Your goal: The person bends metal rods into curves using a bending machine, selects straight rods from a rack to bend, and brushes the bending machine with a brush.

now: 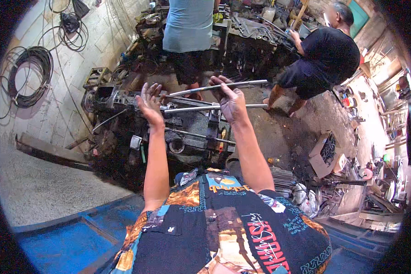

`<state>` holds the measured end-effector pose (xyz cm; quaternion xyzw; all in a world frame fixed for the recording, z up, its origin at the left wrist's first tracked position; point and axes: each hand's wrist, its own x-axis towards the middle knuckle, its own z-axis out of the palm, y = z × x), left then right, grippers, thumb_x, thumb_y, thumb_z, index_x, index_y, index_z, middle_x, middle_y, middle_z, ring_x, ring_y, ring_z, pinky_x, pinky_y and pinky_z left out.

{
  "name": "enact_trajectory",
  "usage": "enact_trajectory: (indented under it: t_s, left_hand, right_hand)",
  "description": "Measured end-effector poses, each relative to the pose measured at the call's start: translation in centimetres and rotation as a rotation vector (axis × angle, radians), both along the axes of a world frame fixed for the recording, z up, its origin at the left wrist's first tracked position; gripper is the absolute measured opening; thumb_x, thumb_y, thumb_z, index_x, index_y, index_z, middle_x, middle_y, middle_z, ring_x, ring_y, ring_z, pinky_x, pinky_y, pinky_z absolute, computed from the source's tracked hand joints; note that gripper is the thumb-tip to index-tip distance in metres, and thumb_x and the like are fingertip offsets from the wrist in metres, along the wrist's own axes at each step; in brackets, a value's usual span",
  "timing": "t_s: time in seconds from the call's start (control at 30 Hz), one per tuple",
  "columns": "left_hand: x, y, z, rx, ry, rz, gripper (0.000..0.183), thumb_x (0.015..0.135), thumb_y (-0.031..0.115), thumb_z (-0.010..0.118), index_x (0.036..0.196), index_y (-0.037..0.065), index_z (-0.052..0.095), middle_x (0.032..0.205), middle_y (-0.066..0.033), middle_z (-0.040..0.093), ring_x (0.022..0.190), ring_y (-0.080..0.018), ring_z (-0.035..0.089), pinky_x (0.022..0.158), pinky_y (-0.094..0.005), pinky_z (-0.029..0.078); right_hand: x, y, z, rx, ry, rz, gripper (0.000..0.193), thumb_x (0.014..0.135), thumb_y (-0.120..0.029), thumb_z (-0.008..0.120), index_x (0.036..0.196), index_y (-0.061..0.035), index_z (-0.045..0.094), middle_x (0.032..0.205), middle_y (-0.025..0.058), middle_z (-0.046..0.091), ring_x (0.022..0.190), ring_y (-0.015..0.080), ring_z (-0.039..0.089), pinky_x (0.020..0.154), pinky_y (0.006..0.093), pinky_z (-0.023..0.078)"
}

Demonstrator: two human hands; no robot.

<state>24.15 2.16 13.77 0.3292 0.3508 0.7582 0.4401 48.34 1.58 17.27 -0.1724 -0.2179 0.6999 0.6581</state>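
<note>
My right hand (232,102) is closed around a slim metal rod (251,84), which passes between the thumb and fingers and slants down to the left. My left hand (150,106) is raised, palm turned inward and fingers apart, near that rod's left end and holding nothing that I can make out. Just below the rod lies a thicker, pale metal bar (187,109), running crosswise over a dark, greasy lathe-like machine (187,123). The bar passes behind my right hand, so whether they touch is hidden.
One person in a grey shirt (188,27) stands ahead at a cluttered workbench (253,32). Another, in black (329,55), leans there on the right. An open cardboard box (322,169) of metal parts sits on the floor. Coiled cable (20,89) hangs on the left wall.
</note>
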Motion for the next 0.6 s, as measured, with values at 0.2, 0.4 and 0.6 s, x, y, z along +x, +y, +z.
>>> enact_trajectory:
  t_s: [0.2,0.4,0.6]
  left_hand:
    - [-2.4,-0.5,-0.7,-0.016,-0.003,0.056,0.077,0.091,0.067,0.026,0.136,0.006,0.039,0.123,-0.0155,0.053,0.113,-0.0288,0.053,0.092,-0.0433,0.042]
    - [-2.6,-1.3,-1.8,-0.083,-0.004,0.076,0.075,0.092,0.065,0.024,0.136,0.006,0.039,0.123,-0.0150,0.053,0.115,-0.0281,0.052,0.093,-0.0430,0.041]
    - [-0.9,-1.2,-2.6,-0.114,0.049,0.038,0.076,0.092,0.065,0.025,0.135,0.005,0.042,0.123,-0.0139,0.056,0.114,-0.0278,0.052,0.095,-0.0408,0.039]
  right_hand:
    - [-1.4,0.7,-1.3,0.116,-0.439,-0.112,0.025,0.093,-0.003,0.053,0.116,0.0048,0.051,0.106,0.0194,0.065,0.097,0.0231,0.065,0.088,0.0324,0.054]
    - [-1.4,0.2,-1.8,0.137,-0.639,-0.146,0.025,0.093,-0.005,0.055,0.115,0.0062,0.053,0.103,0.0170,0.066,0.092,0.0204,0.065,0.083,0.0308,0.055]
    - [-0.1,0.4,-2.5,0.109,-0.685,-0.176,0.029,0.093,-0.007,0.055,0.118,0.0076,0.050,0.101,0.0166,0.067,0.088,0.0194,0.066,0.080,0.0300,0.055]
